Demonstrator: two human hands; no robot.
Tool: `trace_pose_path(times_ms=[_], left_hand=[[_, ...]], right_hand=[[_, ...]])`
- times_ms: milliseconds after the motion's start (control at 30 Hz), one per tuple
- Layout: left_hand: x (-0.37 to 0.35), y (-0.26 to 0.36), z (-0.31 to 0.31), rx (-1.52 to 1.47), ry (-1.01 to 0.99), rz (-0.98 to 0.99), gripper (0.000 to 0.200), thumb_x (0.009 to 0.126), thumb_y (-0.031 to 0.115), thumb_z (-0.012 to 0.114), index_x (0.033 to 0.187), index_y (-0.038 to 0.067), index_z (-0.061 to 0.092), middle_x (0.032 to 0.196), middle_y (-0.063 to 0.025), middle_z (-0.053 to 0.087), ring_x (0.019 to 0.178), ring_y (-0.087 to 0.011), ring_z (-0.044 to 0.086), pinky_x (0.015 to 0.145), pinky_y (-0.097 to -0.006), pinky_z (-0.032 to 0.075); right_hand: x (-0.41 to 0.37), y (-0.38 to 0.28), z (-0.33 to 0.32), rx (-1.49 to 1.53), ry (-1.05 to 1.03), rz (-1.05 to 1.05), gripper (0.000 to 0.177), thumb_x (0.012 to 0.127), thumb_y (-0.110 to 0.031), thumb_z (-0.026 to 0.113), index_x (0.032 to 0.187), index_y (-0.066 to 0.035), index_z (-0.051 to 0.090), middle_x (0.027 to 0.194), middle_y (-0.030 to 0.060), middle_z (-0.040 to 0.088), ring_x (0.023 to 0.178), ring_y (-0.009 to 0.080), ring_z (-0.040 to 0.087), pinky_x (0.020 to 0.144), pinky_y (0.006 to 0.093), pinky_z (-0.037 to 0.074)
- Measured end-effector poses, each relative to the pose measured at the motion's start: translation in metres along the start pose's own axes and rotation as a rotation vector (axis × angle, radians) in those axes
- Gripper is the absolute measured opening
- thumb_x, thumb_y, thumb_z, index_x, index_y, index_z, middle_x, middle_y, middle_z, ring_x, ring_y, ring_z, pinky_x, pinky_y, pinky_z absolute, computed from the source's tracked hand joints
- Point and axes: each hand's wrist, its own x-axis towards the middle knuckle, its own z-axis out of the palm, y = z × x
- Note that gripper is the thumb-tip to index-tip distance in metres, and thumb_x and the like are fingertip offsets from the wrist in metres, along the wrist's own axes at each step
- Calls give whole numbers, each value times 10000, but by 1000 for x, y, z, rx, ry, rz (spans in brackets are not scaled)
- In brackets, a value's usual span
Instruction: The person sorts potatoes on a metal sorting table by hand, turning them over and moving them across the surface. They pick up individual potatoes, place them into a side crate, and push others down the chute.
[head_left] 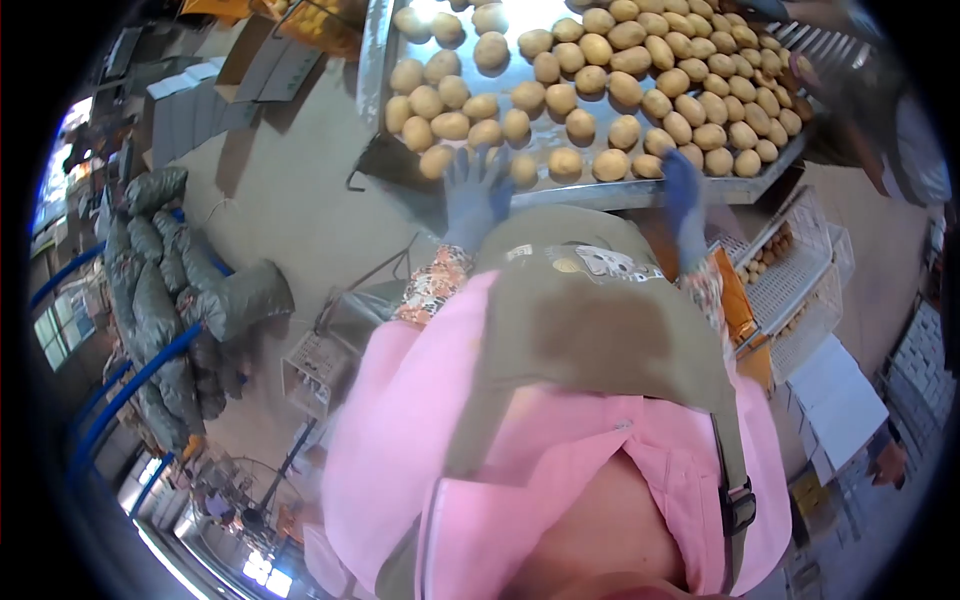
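Grey filled sacks [170,300] lay heaped on the left, against blue rails [130,385]. Flat cardboard boxes [270,60] sat on the concrete floor [290,200] at the upper left. A small wire crate [315,370] stood low on the floor. On the right, 1 white wire basket [800,270] held small brown tubers, just beside an orange crate [740,310]. A white box [835,400] sat below them. Another person's sleeve [915,150] showed at the upper right.

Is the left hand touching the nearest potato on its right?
Cannot tell. Head view: the gloved left hand overlaps that potato, but blur hides any contact or gap.
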Motion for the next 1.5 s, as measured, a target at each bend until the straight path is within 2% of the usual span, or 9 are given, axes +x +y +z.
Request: trace_pose_path(times_ms=[233, 433, 600, 933, 1067, 1167, 1300, 1400, 1500], left_hand=[[-25, -26, -19, -75, 203, -450, 690, 831, 390, 617, 1420, 116, 386, 1438, -234, 343, 1334, -435, 287, 1101, -532, 223], [7, -72, -26, -838, 360, -616, 655, 917, 334, 590, 1415, 4, 320, 1359, -242, 423, 1224, -277, 449, 997, -374, 397], [34, -72, 2, -1311, 170, -501, 767, 918, 183, 603, 1433, -14, 70, 1266, -116, 475, 1111, -191, 493, 921, -326, 455], [-1, 15, -35, -955, -63, -657, 672, 850, 173, 655, 1383, -62, 319, 1248, -207, 509, 1097, -283, 524, 882, -357, 465], [-9, 30, -32, -410, 85, -719, 605, 848, 244, 651, 1317, -63, 423, 1224, -258, 515, 1122, -372, 519, 946, -412, 433], [-4, 25, -19, -368, 116, -627, 603, 859, 296, 631, 1306, -57, 434, 1280, -275, 478, 1178, -418, 480, 998, -451, 395], [22, 63, -52, -402, -74, -665, 604, 873, 309, 604, 1322, -50, 418, 1328, -278, 435, 1210, -422, 457, 1015, -454, 386], [24, 86, -56, -503, -157, -663, 613, 882, 318, 587, 1351, -30, 403, 1366, -288, 402, 1253, -434, 413, 1048, -450, 357], [24, 103, -61, -300, -234, -529, 610, 884, 303, 580, 1359, -34, 397, 1394, -292, 374, 1283, -425, 386, 1073, -436, 328]], right_hand=[[11, -66, 137, -143, -1041, -228, 316, 938, -180, 513, 1247, -154, 577, 1123, 147, 602, 1086, 256, 537, 921, 385, 434], [64, -63, 106, 449, -734, 60, 364, 919, -123, 529, 1283, -120, 534, 1197, 39, 569, 1046, 170, 542, 924, 356, 420], [39, -20, 53, -821, -377, -505, 340, 913, -197, 543, 1249, -171, 584, 1265, 72, 582, 1190, 286, 512, 1049, 537, 290], [153, -60, 45, -50, -647, -131, 500, 879, -250, 630, 1347, -168, 474, 1397, 145, 446, 1298, 278, 415, 1093, 400, 290], [120, -57, 89, -758, -623, -282, 429, 870, -246, 584, 1293, -306, 548, 1559, 216, 64, 1439, 434, 43, 1155, 549, 58], [125, -63, 88, -682, -619, -493, 359, 906, -252, 559, 1264, -265, 584, 1499, 203, 292, 1383, 351, 303, 1141, 478, 225], [202, -123, 73, 872, -706, 759, 312, 965, -224, 448, 1175, -81, 629, 1006, 25, 642, 872, 108, 589, 764, 241, 479], [292, -63, 123, -353, 85, -509, 390, 928, -397, 484, 1248, -196, 582, 1230, 86, 585, 1116, 251, 546, 958, 359, 424], [314, -74, 135, -570, 62, -366, 423, 901, -423, 522, 1296, -273, 537, 1470, 142, 352, 1312, 449, 333, 1072, 560, 261]])
